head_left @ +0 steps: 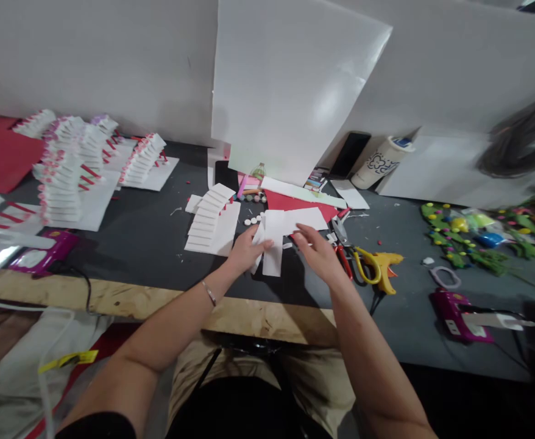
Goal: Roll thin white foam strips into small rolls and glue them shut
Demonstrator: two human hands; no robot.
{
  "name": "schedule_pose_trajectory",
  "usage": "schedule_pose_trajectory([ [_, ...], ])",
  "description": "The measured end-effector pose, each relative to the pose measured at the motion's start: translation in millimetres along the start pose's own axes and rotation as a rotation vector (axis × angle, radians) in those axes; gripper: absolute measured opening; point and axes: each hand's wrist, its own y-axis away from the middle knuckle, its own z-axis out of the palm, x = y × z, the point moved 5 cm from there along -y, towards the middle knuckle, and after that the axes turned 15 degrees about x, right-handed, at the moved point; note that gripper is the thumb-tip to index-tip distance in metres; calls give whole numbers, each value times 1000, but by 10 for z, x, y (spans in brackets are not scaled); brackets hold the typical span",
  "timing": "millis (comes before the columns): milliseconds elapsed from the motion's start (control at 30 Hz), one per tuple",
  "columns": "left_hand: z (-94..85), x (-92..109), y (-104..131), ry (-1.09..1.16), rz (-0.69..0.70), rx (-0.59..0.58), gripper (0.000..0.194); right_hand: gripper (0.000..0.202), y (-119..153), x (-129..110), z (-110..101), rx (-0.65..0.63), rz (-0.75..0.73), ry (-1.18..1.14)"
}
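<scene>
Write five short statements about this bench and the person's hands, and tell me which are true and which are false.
1. The left hand holds white card. True.
2. The right hand grips the yellow glue gun. False: the glue gun lies on the dark tabletop, to the right of that hand.
3. A bracelet is worn on the left wrist. True.
4. The patterned cup stands to the left of the dark phone. False: the cup is to the right of the phone.
5. A large red sheet lies at the far left. True.
</scene>
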Motion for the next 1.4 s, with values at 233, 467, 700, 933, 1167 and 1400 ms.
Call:
schedule_pose_trajectory([
  [233, 2, -32, 7, 12, -108, -94, 38, 43, -170, 43, 119, 112, 101, 123],
  [467, 23, 18, 53, -306, 164, -123, 24, 62, -193, -11, -362, 423, -287, 365],
  [700, 87, 137, 208, -878, 668, -165, 22, 22, 77, -383, 90, -49, -567, 237],
  [933, -120, 271, 278, -1079, 808, -131, 16, 15, 88, -385, -11, -20, -602, 219],
  [1167, -426, 152, 764, -1053, 963, -218, 23, 22, 642, -300, -35, -220, -676, 355],
  [1400, -556, -72, 843, -887, 742, -250, 20, 20, 895, -77, -82, -207, -475, 350],
])
